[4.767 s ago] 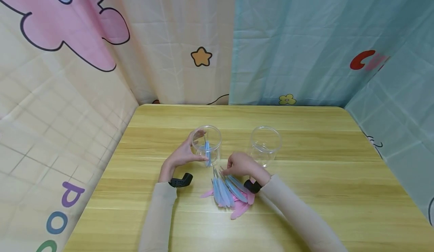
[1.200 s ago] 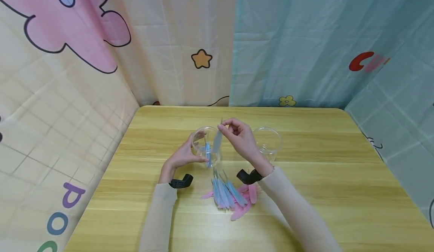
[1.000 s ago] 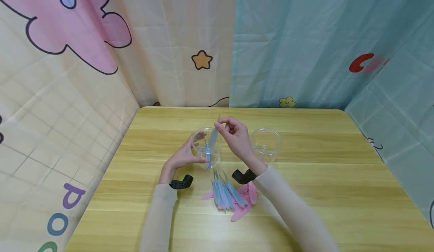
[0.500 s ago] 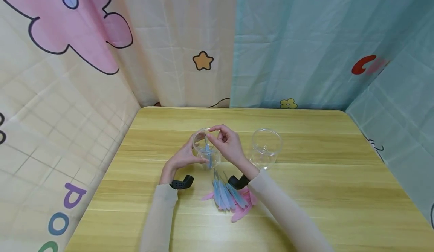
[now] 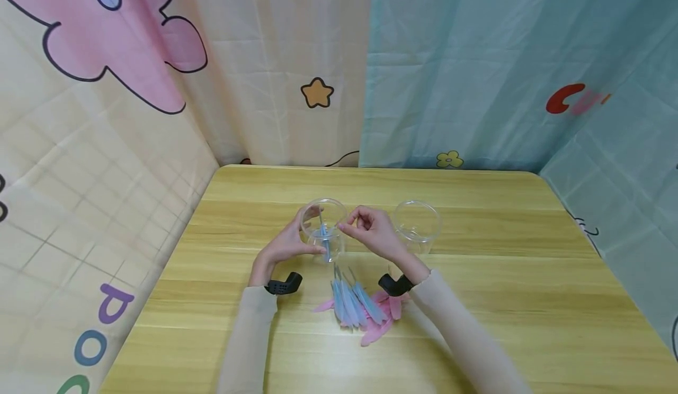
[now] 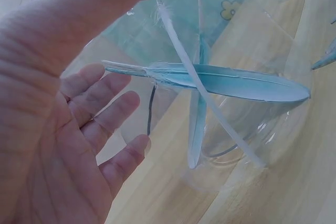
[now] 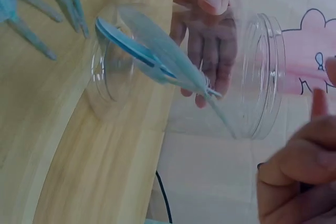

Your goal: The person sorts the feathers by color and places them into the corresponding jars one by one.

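Observation:
My left hand [image 5: 286,242] holds a clear jar [image 5: 339,248] from its left side, thumb at the front and fingers behind. Inside, several blue feathers [image 6: 236,82] lean across each other with their quills toward the mouth. My right hand [image 5: 373,229] hovers by the jar's right rim, fingers loosely bent and nothing visible between them. In the right wrist view, this hand's thumb and forefinger stand apart just outside the jar's mouth. Nearer the body, a fan of blue feathers [image 5: 346,305] lies over pink feathers [image 5: 375,332], quills pointing away.
A second clear jar [image 5: 416,239] stands on the wooden table [image 5: 503,252], just beyond the right hand. Printed curtains [image 5: 450,76] hang behind the table and along both sides. The right wrist's black camera [image 5: 394,285] sits over the edge of the feather pile.
My right hand took a blue feather from the pile, lowered it into the left jar, let go and drew back to the right. The left hand kept its hold.

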